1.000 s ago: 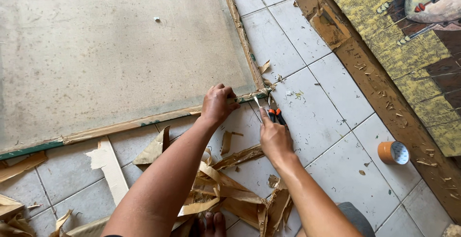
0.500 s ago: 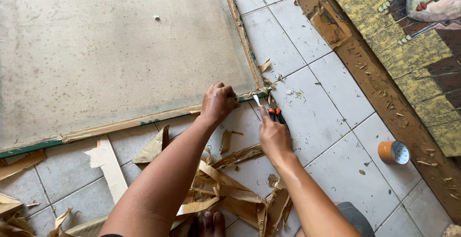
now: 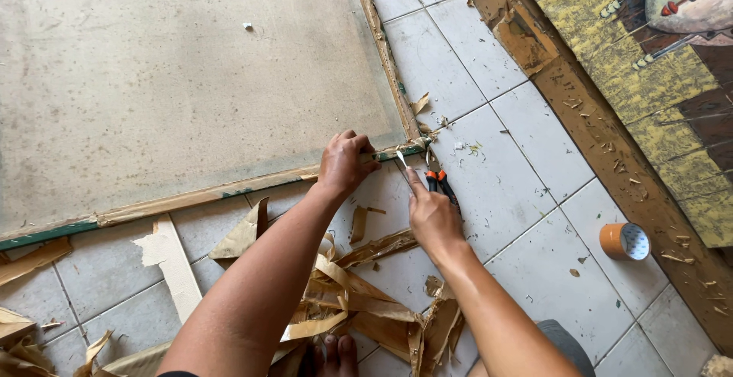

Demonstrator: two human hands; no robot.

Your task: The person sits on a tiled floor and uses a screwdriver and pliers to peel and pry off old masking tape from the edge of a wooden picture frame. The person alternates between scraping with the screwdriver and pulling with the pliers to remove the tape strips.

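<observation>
My left hand [image 3: 345,165] clamps down on the bottom edge of the canvas frame [image 3: 229,191] near its corner, fingers curled tight over the wood to pin it flat on the tiled floor [image 3: 504,156]. My right hand [image 3: 431,217] closes around the orange-handled pliers [image 3: 437,183], index finger stretched along them to steer the tip to that corner, just beside my left fingertips. Torn brown paper strips [image 3: 359,301] lie below my wrists; a tape roll [image 3: 624,240] stands well apart, rightward.
</observation>
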